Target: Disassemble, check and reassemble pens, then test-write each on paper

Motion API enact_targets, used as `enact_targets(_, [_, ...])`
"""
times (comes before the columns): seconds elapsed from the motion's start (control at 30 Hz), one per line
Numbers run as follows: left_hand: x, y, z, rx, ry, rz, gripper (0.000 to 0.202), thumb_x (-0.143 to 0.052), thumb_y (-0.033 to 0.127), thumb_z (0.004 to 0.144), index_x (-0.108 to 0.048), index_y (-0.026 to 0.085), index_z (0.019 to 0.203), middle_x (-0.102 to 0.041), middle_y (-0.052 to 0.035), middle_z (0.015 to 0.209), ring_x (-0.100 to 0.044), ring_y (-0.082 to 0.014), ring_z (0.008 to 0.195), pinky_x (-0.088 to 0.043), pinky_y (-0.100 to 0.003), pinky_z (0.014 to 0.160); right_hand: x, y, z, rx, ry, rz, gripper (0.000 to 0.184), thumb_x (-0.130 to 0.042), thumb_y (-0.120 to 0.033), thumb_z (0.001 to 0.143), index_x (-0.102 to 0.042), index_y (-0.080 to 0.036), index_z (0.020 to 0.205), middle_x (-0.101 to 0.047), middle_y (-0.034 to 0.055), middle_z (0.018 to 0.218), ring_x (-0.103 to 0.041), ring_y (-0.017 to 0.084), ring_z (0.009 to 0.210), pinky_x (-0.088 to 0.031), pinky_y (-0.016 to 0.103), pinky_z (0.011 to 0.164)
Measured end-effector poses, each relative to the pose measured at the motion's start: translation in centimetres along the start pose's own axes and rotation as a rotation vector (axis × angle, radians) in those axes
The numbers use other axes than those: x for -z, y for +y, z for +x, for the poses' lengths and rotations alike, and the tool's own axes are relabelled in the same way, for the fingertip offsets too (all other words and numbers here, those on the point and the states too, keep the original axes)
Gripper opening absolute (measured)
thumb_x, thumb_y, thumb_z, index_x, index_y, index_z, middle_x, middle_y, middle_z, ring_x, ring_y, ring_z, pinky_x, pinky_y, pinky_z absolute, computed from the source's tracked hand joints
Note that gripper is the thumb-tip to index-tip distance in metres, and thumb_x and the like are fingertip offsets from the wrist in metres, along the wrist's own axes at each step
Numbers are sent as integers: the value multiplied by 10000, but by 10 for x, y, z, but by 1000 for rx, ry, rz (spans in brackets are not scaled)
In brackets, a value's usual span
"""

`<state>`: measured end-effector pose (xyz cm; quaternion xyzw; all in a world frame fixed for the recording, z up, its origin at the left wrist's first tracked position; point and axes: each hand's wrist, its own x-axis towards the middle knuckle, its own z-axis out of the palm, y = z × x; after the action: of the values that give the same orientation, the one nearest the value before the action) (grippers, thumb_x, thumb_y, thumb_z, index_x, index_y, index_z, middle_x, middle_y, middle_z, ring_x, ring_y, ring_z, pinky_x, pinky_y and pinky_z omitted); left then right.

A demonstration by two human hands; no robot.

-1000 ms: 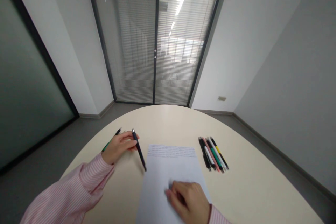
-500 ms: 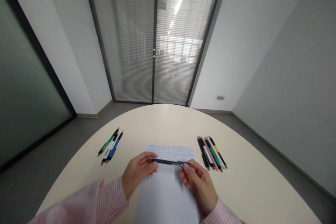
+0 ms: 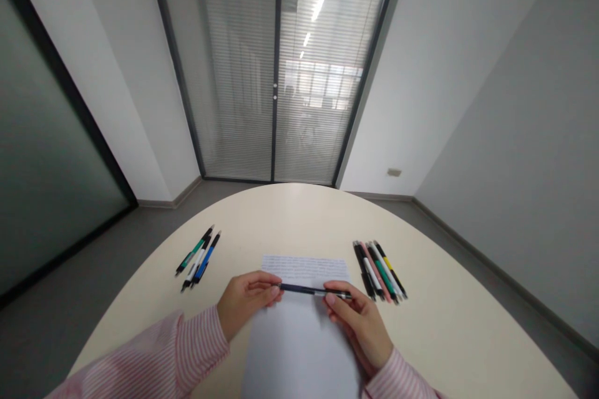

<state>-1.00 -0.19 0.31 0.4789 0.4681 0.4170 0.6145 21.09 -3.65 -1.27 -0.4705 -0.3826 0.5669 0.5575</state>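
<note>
While clenched at both ends by the left hand (image 3: 248, 305) and right hand (image 3: 360, 324), a dark pen (image 3: 304, 289) crosswise over a printed sheet (image 3: 299, 349); open desk (image 3: 449, 336) to either side, then a left pen bundle (image 3: 197, 259), a right pen bundle (image 3: 379, 271), and a curved desk edge (image 3: 290, 184) beyond.

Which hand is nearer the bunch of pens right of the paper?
Right. The right hand is just below and left of the pens, not touching them; the left hand is farther left.
</note>
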Motion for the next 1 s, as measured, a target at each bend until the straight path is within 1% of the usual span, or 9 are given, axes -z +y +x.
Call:
enact_targets(0.13, [0, 2, -2, -4, -13, 18, 389, -837, 377, 499, -691, 110, 741, -734, -80, 637, -647, -164, 569, -499, -271, 576, 0, 0, -1, -30, 21, 45, 353, -842, -308, 577, -711, -156, 866, -627, -10, 602, -523, 105, 558, -427, 218, 548])
enact_targets(0.37, [-2, 4, -4, -8, -19, 43, 356, -828, 353, 517, -689, 111, 738, -731, -84, 649, -643, -163, 576, -497, -268, 582, -1, 1, -2, -23, 43, 68, 379, -854, -328, 543, -726, -150, 852, -621, -10, 580, -512, 104, 543, -427, 215, 528])
enact_targets(0.53, [-1, 4, -4, -10, -33, 56, 342, -827, 338, 525, -688, 114, 742, -709, -54, 623, -642, -161, 584, -501, -266, 599, -4, -4, -5, -44, 29, 83, 351, -852, -329, 553, -732, -152, 831, -652, 7, 606, -533, 94, 534, -440, 209, 516])
enact_targets(0.67, [-2, 0, -5, -25, -93, 103, 313, -817, 321, 546, -684, 123, 750, -704, -50, 654, -652, -172, 638, -502, -267, 638, -8, -6, -9, -85, -17, 87, 380, -852, -358, 549, -738, -127, 827, -671, 37, 586, -554, 99, 504, -447, 209, 480])
enact_targets(0.83, [-4, -5, -7, -97, -128, 176, 273, -769, 306, 597, -675, 123, 776, -688, -55, 708, -640, -170, 678, -497, -250, 648, -10, -8, -9, -119, -49, 102, 369, -846, -387, 561, -734, -116, 787, -660, 35, 559, -542, 78, 461, -427, 177, 433])
enact_targets(0.93, [-3, -7, -8, -136, -135, 262, 226, -718, 313, 660, -657, 129, 777, -682, -62, 716, -640, -180, 684, -497, -255, 644, -10, -9, -9, -128, -71, 112, 350, -839, -387, 577, -721, -111, 759, -659, 38, 550, -545, 74, 459, -419, 160, 422])
enact_targets(1.0, [-2, -8, -11, -234, -121, 363, 182, -666, 316, 723, -646, 145, 782, -676, -53, 705, -632, -176, 665, -487, -248, 629, -10, -10, -9, -127, -90, 117, 339, -835, -386, 585, -708, -110, 735, -665, 43, 553, -550, 75, 462, -420, 156, 421])
